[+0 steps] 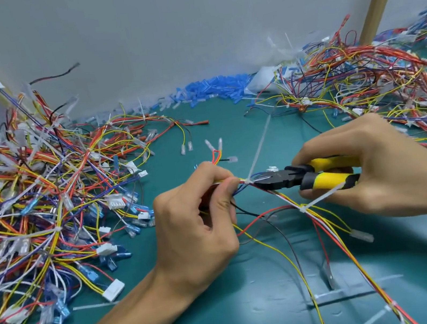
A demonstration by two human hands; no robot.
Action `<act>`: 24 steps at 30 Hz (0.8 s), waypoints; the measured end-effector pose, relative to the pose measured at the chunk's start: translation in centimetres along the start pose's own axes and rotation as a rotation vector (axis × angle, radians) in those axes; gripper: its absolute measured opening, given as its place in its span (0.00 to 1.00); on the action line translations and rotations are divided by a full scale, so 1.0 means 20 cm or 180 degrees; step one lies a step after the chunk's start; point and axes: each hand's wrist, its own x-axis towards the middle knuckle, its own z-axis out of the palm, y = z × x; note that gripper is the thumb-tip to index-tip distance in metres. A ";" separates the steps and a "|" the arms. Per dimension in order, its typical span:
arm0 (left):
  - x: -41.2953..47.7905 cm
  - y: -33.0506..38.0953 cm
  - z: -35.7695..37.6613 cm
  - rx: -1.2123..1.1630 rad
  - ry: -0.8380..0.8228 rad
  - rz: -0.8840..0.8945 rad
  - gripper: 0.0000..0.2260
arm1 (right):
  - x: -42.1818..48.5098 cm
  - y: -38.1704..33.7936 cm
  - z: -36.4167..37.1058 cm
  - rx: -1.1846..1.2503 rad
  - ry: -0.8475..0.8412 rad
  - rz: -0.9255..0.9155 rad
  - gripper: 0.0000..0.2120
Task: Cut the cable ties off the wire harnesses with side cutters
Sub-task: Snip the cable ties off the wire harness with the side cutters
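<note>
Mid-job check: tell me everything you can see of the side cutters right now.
The side cutters have a dark metal head and two yellow handles with black sections, seemingly plastic-sleeved. They lie roughly level above the green table, nose pointing left. The right hand grips both handles, which sit close together. The nose meets the white cable tie on the wire bundle that the left hand pinches; whether it is cut cannot be told. Another tie's tail crosses the lower handle.
</note>
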 end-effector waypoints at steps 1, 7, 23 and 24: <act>0.00 0.00 0.00 -0.0015 0.0002 -0.0013 0.08 | 0.00 0.00 -0.01 0.0010 -0.0009 0.0002 0.04; 0.00 0.00 0.00 0.0034 -0.0041 0.0021 0.09 | -0.01 -0.01 0.03 -0.0090 -0.0031 -0.0027 0.07; 0.00 -0.01 0.00 0.0012 -0.0082 -0.0021 0.08 | 0.00 0.00 0.01 -0.0118 -0.0076 0.0055 0.11; 0.00 0.00 0.00 0.0042 -0.0089 -0.0016 0.08 | 0.00 -0.01 0.01 -0.0098 -0.0072 0.0061 0.10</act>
